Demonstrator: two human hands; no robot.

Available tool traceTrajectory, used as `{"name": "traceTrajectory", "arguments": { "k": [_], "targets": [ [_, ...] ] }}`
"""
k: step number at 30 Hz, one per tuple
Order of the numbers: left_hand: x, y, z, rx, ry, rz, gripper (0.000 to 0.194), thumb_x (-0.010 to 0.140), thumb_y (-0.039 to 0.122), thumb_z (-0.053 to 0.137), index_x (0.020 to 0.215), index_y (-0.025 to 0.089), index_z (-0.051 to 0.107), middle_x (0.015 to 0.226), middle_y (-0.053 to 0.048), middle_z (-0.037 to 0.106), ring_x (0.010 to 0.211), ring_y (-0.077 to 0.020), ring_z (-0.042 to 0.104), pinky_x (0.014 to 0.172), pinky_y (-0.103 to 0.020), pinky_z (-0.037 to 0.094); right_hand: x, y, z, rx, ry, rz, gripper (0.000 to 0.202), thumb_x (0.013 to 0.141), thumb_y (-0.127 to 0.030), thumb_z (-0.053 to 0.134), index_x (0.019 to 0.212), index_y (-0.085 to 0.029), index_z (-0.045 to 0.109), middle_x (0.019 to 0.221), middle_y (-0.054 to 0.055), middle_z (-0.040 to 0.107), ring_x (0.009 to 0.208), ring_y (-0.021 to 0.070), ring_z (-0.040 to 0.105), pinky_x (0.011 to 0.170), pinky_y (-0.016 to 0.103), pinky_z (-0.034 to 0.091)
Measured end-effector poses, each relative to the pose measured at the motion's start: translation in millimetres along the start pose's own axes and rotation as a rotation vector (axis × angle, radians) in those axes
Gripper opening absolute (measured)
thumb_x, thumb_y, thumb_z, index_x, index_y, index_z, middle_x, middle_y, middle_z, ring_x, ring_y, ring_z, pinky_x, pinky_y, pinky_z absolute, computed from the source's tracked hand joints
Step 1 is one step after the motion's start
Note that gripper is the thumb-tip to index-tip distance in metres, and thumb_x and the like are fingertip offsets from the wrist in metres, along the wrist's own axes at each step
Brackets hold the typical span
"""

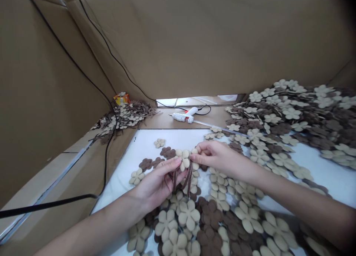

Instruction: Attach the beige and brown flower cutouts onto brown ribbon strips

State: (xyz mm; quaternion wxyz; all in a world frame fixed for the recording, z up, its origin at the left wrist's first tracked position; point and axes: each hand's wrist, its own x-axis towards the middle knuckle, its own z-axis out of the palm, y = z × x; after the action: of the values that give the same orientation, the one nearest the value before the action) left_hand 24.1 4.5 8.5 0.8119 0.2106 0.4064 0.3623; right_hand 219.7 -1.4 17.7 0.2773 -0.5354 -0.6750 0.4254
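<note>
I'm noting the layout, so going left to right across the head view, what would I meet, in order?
Orange packet → left hand → held flower → right hand → big flower heap.

The left hand (159,178) and right hand (213,155) hold a beige flower cutout (183,156) with brown ribbon (189,176) hanging below. A white glue gun (183,117) lies on cardboard (158,122) beyond the white surface (144,138).

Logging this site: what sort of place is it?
Probably a small craft workstation: cardboard walls, a glue gun, and piles of beige and brown flower shapes.
</note>
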Motion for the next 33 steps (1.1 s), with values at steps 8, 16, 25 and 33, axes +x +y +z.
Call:
{"name": "traceTrajectory", "arguments": {
  "k": [8, 16, 25, 33],
  "targets": [
    [1.4, 2.7, -2.8, 0.1, -0.059, 0.034, 0.009, 0.08, 0.007, 0.062, 0.079, 0.012, 0.07, 0.084, -0.004, 0.071, 0.08, -0.012, 0.068, 0.079, -0.022, 0.057, 2.2, 2.7, 1.8, 0.16, -0.009, 0.0, 0.036, 0.074, -0.051, 0.061, 0.07, -0.016, 0.055, 0.054, -0.005, 0.048, 0.047, 0.0086, 0.041, 0.043, 0.02, 0.027],
    [13.6, 8.9, -11.0, 0.234, -0.123, 0.217, 0.003, 0.079, 0.014, 0.066, 0.08, 0.011, 0.067, 0.083, -0.006, 0.07, 0.084, -0.0163, 0.068, 0.077, -0.024, 0.056, 0.6, -5.2, -16.2, 0.208, 0.07, -0.049, 0.034, 0.076, -0.049, 0.061, 0.07, -0.016, 0.056, 0.048, -0.007, 0.04, 0.042, 0.0066, 0.028, 0.041, 0.021, 0.014],
    [24.1, 17.9, -17.6, 0.324, 0.078, 0.175, 0.004, 0.08, 0.012, 0.063, 0.081, 0.01, 0.066, 0.085, -0.009, 0.072, 0.066, -0.0111, 0.069, 0.059, -0.014, 0.057, 1.1, -4.5, -27.3, 0.171, 0.053, -0.024, 0.034, 0.073, -0.05, 0.064, 0.069, -0.017, 0.056, 0.049, -0.006, 0.04, 0.044, 0.0064, 0.026, 0.043, 0.023, 0.012],
    [25.9, 34.3, -15.7, 0.333, 0.071, 0.146, 0.022, 0.09, 0.028, 0.05, 0.092, 0.009, 0.063, 0.093, -0.012, 0.072, 0.073, -0.0162, 0.072, 0.059, -0.016, 0.058, 0.1, -10.8, -28.3, 0.065, 0.084, 0.004, 0.037, 0.074, -0.054, 0.061, 0.069, -0.017, 0.055, 0.05, -0.005, 0.046, 0.044, 0.0068, 0.03, 0.043, 0.022, 0.014]
  ]
}}
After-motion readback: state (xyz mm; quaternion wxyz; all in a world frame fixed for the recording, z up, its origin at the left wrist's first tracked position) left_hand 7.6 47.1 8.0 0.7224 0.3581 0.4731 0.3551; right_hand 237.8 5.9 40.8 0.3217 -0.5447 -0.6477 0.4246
